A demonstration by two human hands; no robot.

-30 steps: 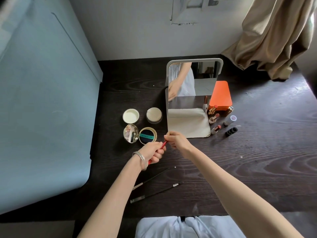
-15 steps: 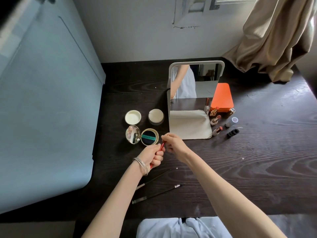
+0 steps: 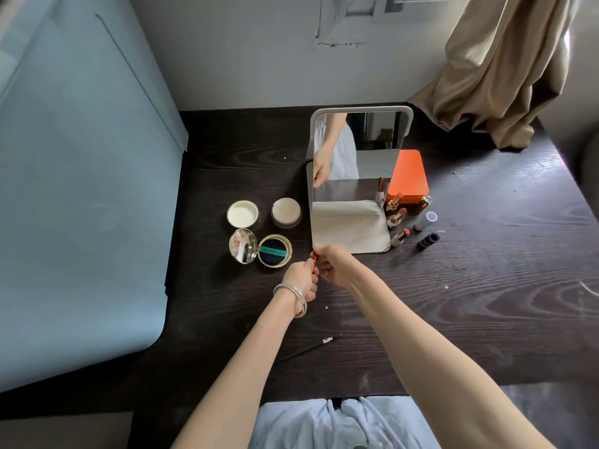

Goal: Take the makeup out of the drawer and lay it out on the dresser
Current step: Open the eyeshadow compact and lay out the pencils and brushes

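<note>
Your left hand and right hand both grip a red pencil above the worktop, just before the mirror.

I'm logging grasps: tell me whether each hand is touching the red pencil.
Touching, both. The head view shows the left hand wrapped round the red pencil and the right hand pinching its upper end.

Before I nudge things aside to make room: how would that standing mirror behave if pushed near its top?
The mirror stands nearly upright, tall for its flat base, so a push up high would probably tip it rather than slide it. It looks rigid and likely breakable. If it fell sideways it could knock over the lipsticks standing just beside it.
</note>
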